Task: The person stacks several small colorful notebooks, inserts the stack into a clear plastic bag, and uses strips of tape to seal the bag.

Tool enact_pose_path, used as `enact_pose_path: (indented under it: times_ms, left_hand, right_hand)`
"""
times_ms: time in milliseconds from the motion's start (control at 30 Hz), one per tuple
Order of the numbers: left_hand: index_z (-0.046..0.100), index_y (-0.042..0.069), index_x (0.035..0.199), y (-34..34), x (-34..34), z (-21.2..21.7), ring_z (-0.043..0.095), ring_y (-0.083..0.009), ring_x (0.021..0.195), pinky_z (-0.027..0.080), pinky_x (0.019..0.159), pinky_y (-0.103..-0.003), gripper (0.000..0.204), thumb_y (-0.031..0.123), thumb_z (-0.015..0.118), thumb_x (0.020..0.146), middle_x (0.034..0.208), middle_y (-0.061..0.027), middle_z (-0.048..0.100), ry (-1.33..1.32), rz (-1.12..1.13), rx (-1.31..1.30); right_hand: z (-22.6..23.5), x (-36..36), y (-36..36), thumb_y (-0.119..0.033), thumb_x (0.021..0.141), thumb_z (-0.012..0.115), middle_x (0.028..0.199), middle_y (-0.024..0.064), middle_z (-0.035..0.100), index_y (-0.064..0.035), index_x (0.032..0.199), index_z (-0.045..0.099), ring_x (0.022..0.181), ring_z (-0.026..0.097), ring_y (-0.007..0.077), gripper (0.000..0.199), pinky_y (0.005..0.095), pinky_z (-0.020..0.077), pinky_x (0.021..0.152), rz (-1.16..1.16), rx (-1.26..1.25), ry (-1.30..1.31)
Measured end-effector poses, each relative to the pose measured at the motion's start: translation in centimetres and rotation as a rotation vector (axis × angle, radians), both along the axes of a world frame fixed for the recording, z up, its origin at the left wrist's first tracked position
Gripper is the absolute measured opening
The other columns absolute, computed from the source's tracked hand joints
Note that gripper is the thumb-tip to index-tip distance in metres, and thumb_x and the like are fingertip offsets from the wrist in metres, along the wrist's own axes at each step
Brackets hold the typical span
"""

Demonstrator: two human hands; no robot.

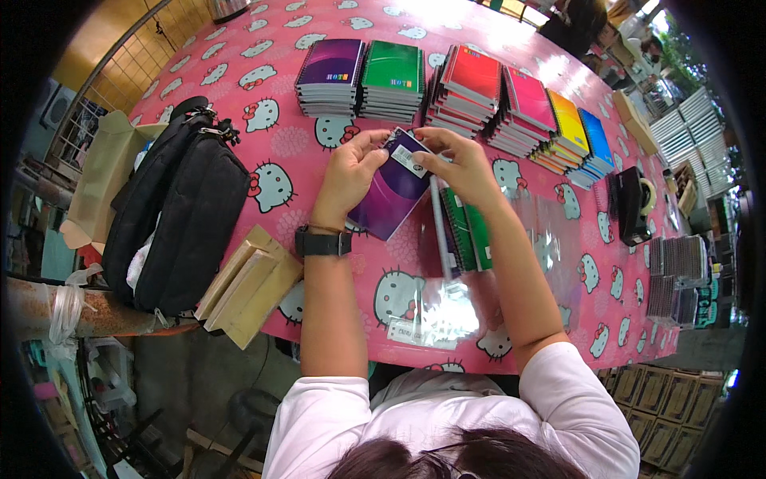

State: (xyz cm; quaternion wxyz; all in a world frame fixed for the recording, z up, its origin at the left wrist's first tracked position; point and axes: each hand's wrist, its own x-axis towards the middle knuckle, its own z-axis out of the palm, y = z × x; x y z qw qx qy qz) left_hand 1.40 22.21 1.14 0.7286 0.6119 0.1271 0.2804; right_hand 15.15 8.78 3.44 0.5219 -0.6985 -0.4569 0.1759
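Note:
A purple spiral notebook (391, 199) is tilted between my two hands, with a white barcode label (408, 160) near its upper end. My left hand (353, 174) pinches its upper left edge. At the upper right, my right hand (464, 166) grips it with the thumb beside the label. Partly under my right forearm lie green spiral notebooks (459, 231), next to a clear plastic sheet or bag (447, 315) that reflects the light. Just beyond my hands stand notebook stacks: purple (331, 64), green (392, 68), red (472, 76), pink (528, 100), yellow (568, 124) and blue (594, 140).
A black bag (183, 215) sits at the left, before an open cardboard box (100, 176). Folded cardboard pieces (249, 279) lie at the near left edge. To the right are a black tape dispenser (634, 207) and wire-bound stacks (677, 267). The pink tablecloth (375, 331) covers the table.

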Motion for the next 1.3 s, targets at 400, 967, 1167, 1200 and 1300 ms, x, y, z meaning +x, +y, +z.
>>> enact_pose_path:
  times_ms: [400, 967, 1167, 1200, 1300]
  left_hand:
    - [0.064, -0.002, 0.095, -1.0, 1.1, -0.7, 0.060, -0.0113, 0.065, 0.047, 0.060, -0.026, 0.023, 0.014, 0.056, 0.081, 0.074, -0.0083, 0.065, 0.125, 0.321, 0.382]
    - [0.063, -0.003, 0.096, 0.0, 0.9, -1.8, 0.062, -0.0139, 0.070, 0.048, 0.065, -0.028, 0.024, 0.016, 0.052, 0.086, 0.077, -0.0121, 0.065, 0.121, 0.226, 0.204]
    - [0.060, -0.005, 0.107, -0.3, -0.2, 0.2, 0.060, -0.0101, 0.084, 0.047, 0.077, -0.023, 0.026, 0.002, 0.057, 0.082, 0.094, -0.0062, 0.065, 0.211, 0.014, 0.049]
    - [0.059, -0.006, 0.107, -0.4, -0.2, 0.4, 0.060, -0.0102, 0.084, 0.047, 0.078, -0.023, 0.027, 0.000, 0.058, 0.081, 0.094, -0.0065, 0.065, 0.225, 0.025, 0.052]
    - [0.059, -0.006, 0.108, -0.3, -0.3, 0.3, 0.060, -0.0102, 0.085, 0.048, 0.078, -0.023, 0.028, -0.001, 0.060, 0.080, 0.095, -0.0072, 0.065, 0.221, 0.069, 0.062]
  right_hand:
    - [-3.1, -3.4, 0.5, -0.004, 0.084, 0.062, 0.077, -0.0001, 0.060, 0.0011, 0.096, 0.060, 0.072, 0.053, 0.0054, 0.013, 0.0211, 0.0443, 0.065, -0.078, 0.228, 0.214]
    - [-3.3, -2.2, 0.4, -0.012, 0.087, 0.062, 0.084, 0.0010, 0.060, 0.0017, 0.100, 0.060, 0.078, 0.054, 0.0071, 0.019, 0.0213, 0.0437, 0.072, 0.066, 0.170, 0.444]
    - [-3.6, -2.2, 0.3, -0.012, 0.087, 0.062, 0.086, 0.0018, 0.060, 0.0028, 0.102, 0.061, 0.079, 0.055, 0.0077, 0.021, 0.0222, 0.0448, 0.072, 0.009, 0.148, 0.340]
    - [-3.7, -2.3, 0.4, -0.012, 0.086, 0.062, 0.088, 0.0033, 0.061, 0.0022, 0.104, 0.061, 0.080, 0.056, 0.0093, 0.023, 0.0232, 0.0453, 0.072, -0.022, 0.156, 0.294]
    - [-3.6, -2.6, 0.5, -0.010, 0.082, 0.065, 0.097, 0.0081, 0.062, -0.0002, 0.109, 0.061, 0.084, 0.058, 0.0148, 0.029, 0.0268, 0.0466, 0.074, -0.110, 0.149, 0.074]
